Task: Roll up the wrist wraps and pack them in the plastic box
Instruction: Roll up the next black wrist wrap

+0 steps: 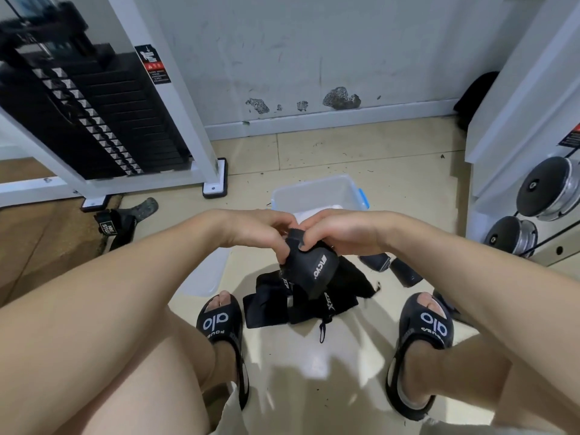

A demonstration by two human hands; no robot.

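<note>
Your left hand (254, 232) and right hand (342, 233) both grip the black wrist wrap (309, 266) at frame centre | plastic box (317, 193) just above | loose wraps (301, 306) on the floor below.

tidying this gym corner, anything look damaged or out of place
Yes: the wall has chipped patches just above the baseboard, and a strap lies loose by the weight stack frame.
</note>
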